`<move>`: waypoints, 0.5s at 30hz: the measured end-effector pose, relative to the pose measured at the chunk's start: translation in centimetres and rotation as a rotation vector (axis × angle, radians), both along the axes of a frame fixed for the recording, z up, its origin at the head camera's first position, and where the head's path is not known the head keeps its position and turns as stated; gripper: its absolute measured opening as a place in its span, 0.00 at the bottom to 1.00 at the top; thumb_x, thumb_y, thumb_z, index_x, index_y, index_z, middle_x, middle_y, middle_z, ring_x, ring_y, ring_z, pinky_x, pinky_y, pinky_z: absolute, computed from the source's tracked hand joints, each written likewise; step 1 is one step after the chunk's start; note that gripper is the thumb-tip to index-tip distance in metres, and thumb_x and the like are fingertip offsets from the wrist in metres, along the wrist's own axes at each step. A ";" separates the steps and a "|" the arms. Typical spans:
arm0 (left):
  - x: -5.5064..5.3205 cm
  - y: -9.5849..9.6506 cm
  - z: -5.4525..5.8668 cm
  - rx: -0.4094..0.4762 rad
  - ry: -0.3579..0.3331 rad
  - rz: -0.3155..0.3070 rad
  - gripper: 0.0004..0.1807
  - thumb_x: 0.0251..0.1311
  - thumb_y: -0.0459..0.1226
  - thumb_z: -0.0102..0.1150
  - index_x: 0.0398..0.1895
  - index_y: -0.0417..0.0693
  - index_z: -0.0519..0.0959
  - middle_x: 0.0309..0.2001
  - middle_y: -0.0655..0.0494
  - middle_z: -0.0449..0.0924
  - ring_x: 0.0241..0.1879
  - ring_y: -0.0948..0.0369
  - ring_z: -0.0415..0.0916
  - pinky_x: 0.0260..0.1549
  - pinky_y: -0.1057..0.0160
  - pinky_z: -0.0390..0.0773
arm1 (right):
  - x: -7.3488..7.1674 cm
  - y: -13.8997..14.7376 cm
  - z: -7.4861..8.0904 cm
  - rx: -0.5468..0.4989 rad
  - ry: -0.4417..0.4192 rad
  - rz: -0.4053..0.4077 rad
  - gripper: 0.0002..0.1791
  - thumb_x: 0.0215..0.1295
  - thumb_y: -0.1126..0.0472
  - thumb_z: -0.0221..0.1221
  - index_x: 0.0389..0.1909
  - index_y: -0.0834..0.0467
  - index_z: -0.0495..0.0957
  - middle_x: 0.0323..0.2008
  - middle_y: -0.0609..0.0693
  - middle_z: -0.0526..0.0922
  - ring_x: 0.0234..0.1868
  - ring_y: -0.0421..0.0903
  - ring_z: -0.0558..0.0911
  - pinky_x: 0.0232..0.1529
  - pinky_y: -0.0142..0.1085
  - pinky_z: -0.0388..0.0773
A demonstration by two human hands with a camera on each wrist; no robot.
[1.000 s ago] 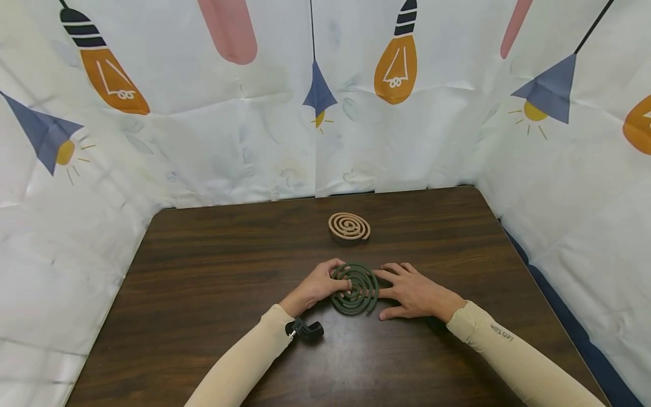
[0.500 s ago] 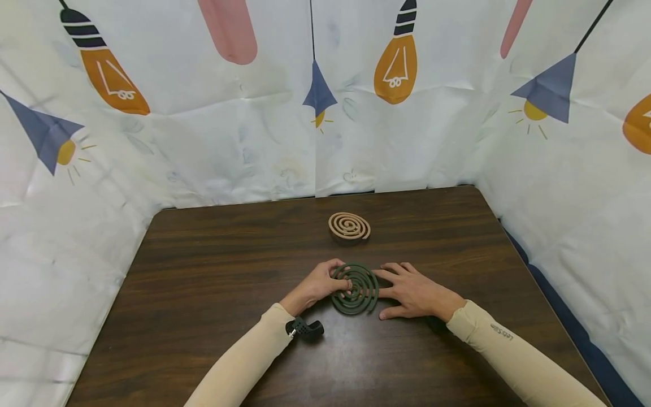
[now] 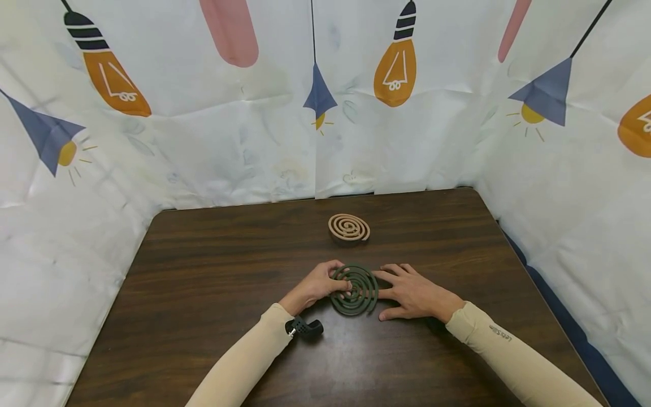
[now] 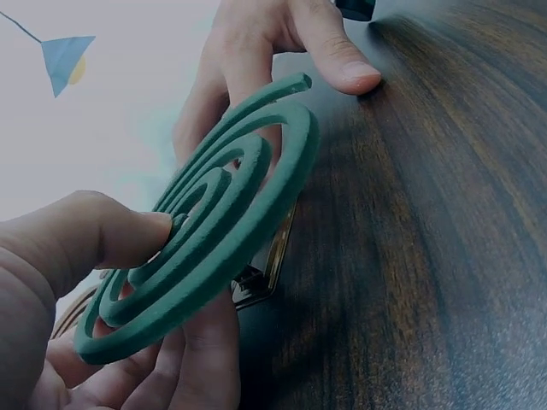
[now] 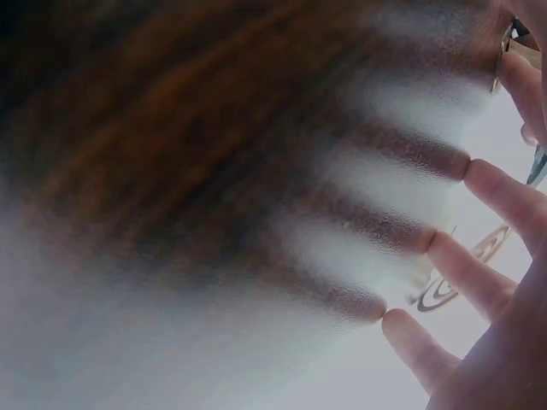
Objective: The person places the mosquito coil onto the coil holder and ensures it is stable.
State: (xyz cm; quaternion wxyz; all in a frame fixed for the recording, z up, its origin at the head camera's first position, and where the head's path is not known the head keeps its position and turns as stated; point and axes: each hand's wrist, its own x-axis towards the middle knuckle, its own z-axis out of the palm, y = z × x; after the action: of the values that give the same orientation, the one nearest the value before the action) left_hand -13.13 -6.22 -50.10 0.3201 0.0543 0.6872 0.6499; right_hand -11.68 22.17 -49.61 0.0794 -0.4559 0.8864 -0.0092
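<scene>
My left hand (image 3: 319,287) pinches a green mosquito coil (image 3: 373,291), thumb on top near its centre and fingers beneath. In the left wrist view the green spiral is tilted above the tabletop. Behind and below it, partly hidden, shows a shiny brass-coloured edge (image 4: 280,256) with something black beside it. On the right, my right hand (image 3: 414,293) rests on the table with fingers spread and nearly straight, the fingertips right by the coil's outer ring. The right wrist view shows those fingertips (image 5: 444,243) touching the tabletop.
A tan mosquito coil (image 3: 348,226) sits farther back on the brown wood-grain table (image 3: 229,254), over a dark shape or shadow. White curtains (image 3: 285,147) printed with lamps and bulbs enclose the back and sides. A black strap (image 3: 305,328) sticks out at the left wrist.
Both hands and the green mosquito coil keep their places. The head view has shifted very slightly.
</scene>
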 end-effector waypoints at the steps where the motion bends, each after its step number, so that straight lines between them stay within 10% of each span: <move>1: 0.0 0.0 0.0 0.004 -0.005 0.000 0.20 0.63 0.28 0.64 0.56 0.34 0.72 0.28 0.58 0.85 0.27 0.66 0.85 0.28 0.69 0.84 | 0.0 0.0 0.0 0.002 0.000 -0.003 0.35 0.69 0.22 0.45 0.74 0.28 0.67 0.79 0.50 0.64 0.77 0.59 0.64 0.68 0.62 0.69; 15: -0.2 -0.2 0.0 0.003 -0.032 -0.015 0.19 0.64 0.28 0.65 0.56 0.36 0.72 0.30 0.59 0.86 0.27 0.65 0.86 0.27 0.67 0.85 | 0.1 0.0 0.0 0.004 0.009 -0.004 0.34 0.69 0.23 0.47 0.74 0.27 0.67 0.79 0.50 0.64 0.77 0.58 0.65 0.68 0.62 0.69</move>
State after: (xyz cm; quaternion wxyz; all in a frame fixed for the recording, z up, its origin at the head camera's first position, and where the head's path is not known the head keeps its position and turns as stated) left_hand -13.30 -6.44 -50.14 0.3359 0.0495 0.6804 0.6494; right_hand -11.58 22.14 -49.62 0.0761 -0.4541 0.8877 -0.0056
